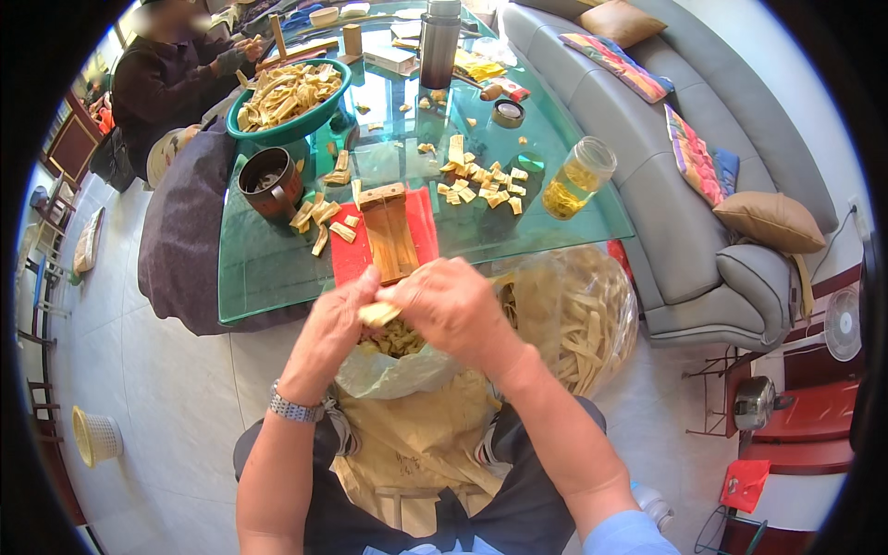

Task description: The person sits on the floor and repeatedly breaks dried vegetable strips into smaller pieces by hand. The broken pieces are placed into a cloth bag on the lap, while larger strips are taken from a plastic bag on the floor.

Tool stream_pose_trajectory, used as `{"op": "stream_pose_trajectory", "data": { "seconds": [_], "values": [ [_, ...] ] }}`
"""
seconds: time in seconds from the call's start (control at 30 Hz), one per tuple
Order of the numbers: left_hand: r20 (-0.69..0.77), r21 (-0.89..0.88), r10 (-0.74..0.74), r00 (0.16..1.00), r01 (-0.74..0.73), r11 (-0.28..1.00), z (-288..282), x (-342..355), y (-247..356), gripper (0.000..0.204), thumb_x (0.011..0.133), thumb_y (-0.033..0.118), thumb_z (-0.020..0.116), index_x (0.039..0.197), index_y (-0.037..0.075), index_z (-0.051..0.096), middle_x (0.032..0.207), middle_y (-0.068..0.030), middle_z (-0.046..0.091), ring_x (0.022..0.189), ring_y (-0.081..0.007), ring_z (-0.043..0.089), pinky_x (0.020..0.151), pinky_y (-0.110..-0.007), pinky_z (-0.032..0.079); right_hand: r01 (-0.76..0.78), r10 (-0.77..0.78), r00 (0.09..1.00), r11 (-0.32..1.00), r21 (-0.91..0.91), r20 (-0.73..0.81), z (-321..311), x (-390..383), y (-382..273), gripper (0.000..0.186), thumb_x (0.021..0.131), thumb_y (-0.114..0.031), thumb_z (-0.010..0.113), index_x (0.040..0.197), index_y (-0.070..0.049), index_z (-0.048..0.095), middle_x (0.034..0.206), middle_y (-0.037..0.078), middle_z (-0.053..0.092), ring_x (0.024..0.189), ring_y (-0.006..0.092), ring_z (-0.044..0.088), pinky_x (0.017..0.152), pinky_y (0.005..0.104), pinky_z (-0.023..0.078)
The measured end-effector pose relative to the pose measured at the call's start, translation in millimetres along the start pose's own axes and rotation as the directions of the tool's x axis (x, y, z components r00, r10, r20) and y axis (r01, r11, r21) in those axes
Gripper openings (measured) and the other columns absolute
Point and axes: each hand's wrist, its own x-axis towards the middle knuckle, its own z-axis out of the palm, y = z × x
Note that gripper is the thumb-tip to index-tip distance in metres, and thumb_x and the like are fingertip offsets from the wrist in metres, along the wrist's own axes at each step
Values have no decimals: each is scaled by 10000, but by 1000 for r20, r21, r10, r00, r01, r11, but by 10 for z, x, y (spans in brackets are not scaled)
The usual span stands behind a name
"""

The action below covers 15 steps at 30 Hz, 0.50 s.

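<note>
My left hand (333, 319), with a metal-band watch at the wrist, and my right hand (458, 305) meet over an open bag, fingers closed. Between them is a pale yellow dried strip (379, 314), gripped by both. The white plastic bag (393, 373) below contains more yellowish pieces. Just beyond my fingers, a wooden board with a raised crosspiece (388, 231) lies on a red sheet (424, 217) at the glass table's near edge. Cut pieces (481, 183) are scattered right of the board, and longer strips (316, 215) lie to its left.
On the glass table (277, 296) stand a dark mug (270, 182), a glass jar of yellow liquid (580, 178), a thermos (439, 44) and a green basin of strips (338, 104). A clear bag of strips (592, 319) sits right. Another person (171, 79) works far left. A grey sofa (620, 139) flanks the table.
</note>
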Motion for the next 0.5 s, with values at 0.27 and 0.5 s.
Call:
{"op": "stream_pose_trajectory", "data": {
  "seconds": [0.27,0.5],
  "values": [
    [55,-544,-165,985,168,822,479,-252,15,366,1075,413,575,1178,72,662,883,8,662,786,-96,629,691,-251,518,199,-176,977,957,213,-122,113,19,-595,256,825,-108,746,1079,-128,768,892,-4,704,910,190,681,855,329,520],
    [16,-597,54,998,-34,801,410,-223,104,196,1068,202,610,1173,40,648,836,-5,630,714,-88,594,643,-231,504,86,-58,995,892,444,-77,43,-51,-699,279,822,-116,832,1086,-96,743,925,60,695,920,252,681,908,389,539]
  ]
}}
